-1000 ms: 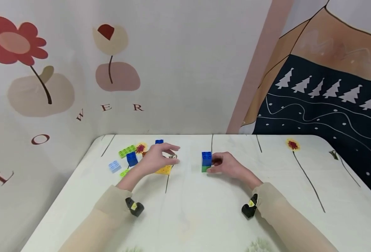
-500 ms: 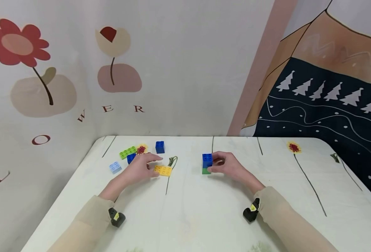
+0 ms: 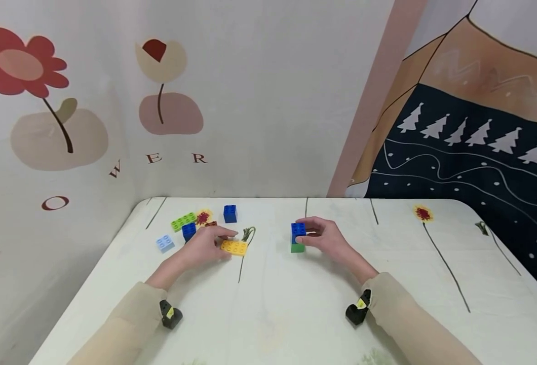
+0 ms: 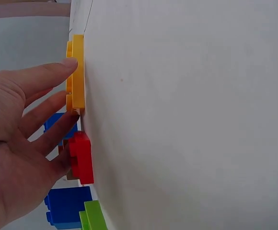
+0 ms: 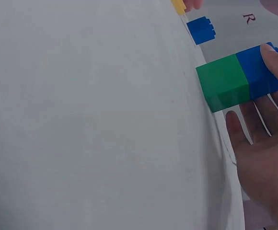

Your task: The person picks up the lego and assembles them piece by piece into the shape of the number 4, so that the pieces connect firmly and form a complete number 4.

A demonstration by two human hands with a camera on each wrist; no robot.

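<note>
My right hand [image 3: 325, 235] is pinching the blue brick [image 3: 297, 229] atop the green brick [image 3: 298, 248]. My left hand [image 3: 201, 244] is holding its fingers loosely apart around the yellow brick [image 3: 235, 248], which is lying on the table [image 3: 273, 304].

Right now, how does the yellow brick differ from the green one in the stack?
The yellow brick is a long, thin slab; the green brick is a chunkier block. The yellow brick's top studs show, while the green brick's are covered by a blue brick that the right hand pinches. Both are single-coloured toy bricks.
</note>
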